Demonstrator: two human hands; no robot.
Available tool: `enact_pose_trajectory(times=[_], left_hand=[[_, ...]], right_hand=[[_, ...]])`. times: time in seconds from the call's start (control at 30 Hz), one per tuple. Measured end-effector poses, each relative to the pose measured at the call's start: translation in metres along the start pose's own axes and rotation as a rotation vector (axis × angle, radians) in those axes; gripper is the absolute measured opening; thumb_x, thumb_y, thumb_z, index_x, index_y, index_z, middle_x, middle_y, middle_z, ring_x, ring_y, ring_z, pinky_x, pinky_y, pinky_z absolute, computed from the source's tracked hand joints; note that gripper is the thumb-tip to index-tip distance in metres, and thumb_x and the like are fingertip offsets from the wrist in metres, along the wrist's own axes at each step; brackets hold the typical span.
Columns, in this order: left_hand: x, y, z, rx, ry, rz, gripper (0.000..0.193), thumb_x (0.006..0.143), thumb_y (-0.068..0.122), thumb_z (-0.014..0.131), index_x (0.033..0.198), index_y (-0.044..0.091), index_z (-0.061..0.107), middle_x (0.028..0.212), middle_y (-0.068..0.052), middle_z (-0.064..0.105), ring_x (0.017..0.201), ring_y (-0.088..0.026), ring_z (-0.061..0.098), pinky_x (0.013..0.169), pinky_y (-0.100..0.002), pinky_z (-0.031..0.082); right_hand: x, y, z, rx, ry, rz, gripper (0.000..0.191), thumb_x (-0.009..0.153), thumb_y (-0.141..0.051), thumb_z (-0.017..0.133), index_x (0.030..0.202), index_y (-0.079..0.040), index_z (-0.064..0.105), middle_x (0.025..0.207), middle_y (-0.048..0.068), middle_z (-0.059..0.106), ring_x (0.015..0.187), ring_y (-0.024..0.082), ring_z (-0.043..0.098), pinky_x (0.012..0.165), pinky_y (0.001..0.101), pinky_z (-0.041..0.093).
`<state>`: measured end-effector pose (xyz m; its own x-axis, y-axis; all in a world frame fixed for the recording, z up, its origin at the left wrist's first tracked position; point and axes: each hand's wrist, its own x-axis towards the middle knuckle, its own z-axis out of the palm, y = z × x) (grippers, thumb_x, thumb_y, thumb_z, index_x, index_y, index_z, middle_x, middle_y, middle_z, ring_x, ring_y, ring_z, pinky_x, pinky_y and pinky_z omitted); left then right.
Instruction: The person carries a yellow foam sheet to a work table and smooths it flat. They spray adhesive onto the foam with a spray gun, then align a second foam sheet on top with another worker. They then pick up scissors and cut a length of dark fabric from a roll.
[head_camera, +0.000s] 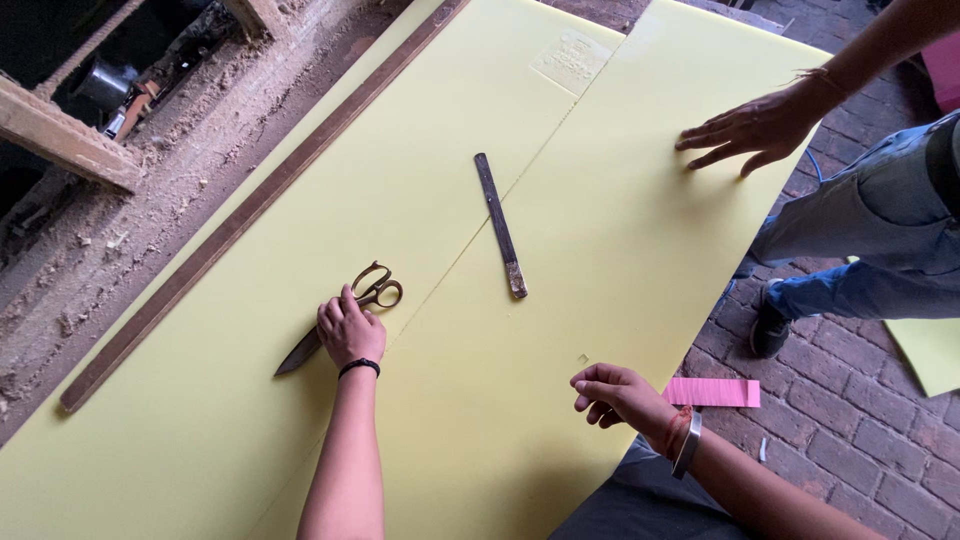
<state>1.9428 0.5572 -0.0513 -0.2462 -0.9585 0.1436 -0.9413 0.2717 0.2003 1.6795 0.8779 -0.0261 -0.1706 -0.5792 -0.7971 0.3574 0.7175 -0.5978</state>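
Observation:
My left hand (350, 330) rests on a pair of large metal scissors (375, 288) lying on a wide pale yellow foam sheet (560, 300); fingers curl over the middle of the scissors, the blade tip points lower left. My right hand (615, 392) hovers near the sheet's right edge with fingers loosely curled and nothing in it. A dark flat metal ruler (500, 225) lies on the sheet between the hands and the far side.
Another person's hand (750, 128) presses flat on the sheet's far right, their jeans-clad legs (860, 240) on the brick floor. A long wooden strip (250, 210) lies along the sheet's left edge. A pink strip (712, 392) lies on the bricks.

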Motion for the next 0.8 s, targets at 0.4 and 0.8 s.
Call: enact_pose_trajectory(times=[0.4,0.8], left_hand=[[-0.004,0.003,0.003,-0.126,-0.015,-0.106,0.075,0.088,0.024,0.059,0.159,0.017,0.035,0.168,-0.016,0.026,0.155,-0.041,0.015,0.125,-0.055,0.014],[-0.094,0.034,0.062,-0.030,-0.115,0.024,0.086,0.097,0.060,0.046,0.162,0.008,0.022,0.169,-0.020,0.017,0.155,-0.039,0.016,0.122,-0.063,0.009]], right_hand=[[0.006,-0.011,0.007,-0.007,-0.033,-0.017,0.024,0.097,-0.027,0.063,0.111,-0.009,0.068,0.084,0.002,0.072,0.070,0.011,0.067,0.065,0.0282,0.053],[0.019,-0.016,0.018,-0.067,-0.095,0.010,0.023,0.097,-0.026,0.062,0.111,-0.009,0.068,0.085,0.002,0.073,0.071,0.011,0.067,0.066,0.0288,0.054]])
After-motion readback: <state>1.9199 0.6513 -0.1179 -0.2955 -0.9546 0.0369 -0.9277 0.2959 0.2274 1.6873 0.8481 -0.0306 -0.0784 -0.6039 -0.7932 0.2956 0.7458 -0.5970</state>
